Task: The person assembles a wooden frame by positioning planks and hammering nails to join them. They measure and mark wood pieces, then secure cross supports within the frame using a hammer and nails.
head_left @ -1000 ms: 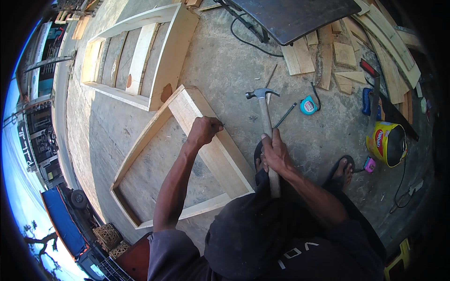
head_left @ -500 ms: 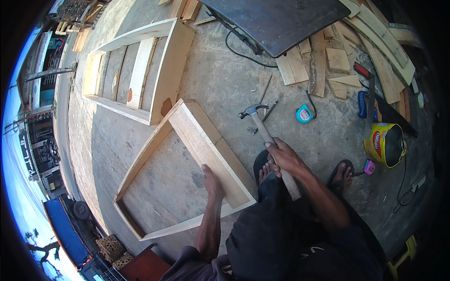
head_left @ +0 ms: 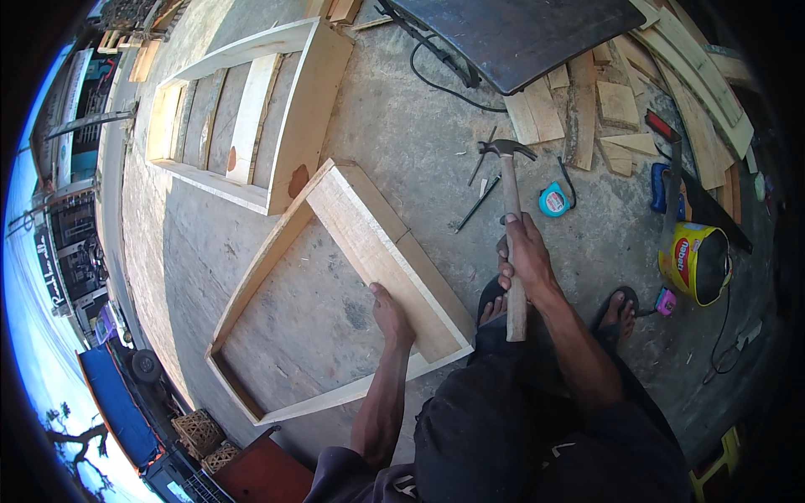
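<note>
My right hand is wrapped round the wooden handle of a claw hammer, with the metal head pointing away from me. It is held to the right of a pale wooden frame lying on the concrete. My left hand grips the inner edge of the frame's wide board; the thumb shows and the other fingers are mostly hidden. Past the hammer, a pencil-like dark stick and a thin rod lie on the ground. A turquoise tape measure rests right of the hammer.
A second wooden frame with slats lies beyond, at the far left. A dark-topped table stands at the far side, beside scattered board offcuts. Handsaws and a yellow bucket are at right, near a pink tape measure.
My right hand has swung the hammer up and to the right, so its head now points straight away from me. My left hand keeps its place on the board. The view has shifted slightly.
</note>
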The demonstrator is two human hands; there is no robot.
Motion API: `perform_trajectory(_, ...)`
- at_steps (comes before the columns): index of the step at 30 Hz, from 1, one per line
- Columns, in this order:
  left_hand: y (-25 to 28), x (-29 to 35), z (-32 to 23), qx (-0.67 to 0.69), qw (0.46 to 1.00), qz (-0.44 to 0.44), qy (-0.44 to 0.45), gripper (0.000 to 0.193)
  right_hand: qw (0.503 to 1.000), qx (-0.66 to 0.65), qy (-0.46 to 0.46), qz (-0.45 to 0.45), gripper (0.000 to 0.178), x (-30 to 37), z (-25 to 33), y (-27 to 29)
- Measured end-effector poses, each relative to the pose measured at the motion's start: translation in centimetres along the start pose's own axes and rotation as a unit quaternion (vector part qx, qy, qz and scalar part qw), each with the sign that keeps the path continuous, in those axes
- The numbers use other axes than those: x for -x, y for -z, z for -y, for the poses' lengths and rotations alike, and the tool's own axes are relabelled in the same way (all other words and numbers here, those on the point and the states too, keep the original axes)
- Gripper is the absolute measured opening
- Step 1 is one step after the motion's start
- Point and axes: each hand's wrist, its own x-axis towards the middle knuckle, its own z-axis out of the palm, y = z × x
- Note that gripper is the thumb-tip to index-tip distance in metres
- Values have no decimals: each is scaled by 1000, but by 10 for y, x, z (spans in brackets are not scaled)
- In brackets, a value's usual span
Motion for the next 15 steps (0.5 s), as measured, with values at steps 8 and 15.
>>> perform_trajectory(8, 3, 3, -4, -3, 999, 33, 5, 90, 994, 105, -5, 8, 38, 2, -23, 0)
perform_trajectory(15, 3, 6, -11, 9, 998, 53, 27, 87, 938, 321, -48, 124, 41, 19, -13, -16)
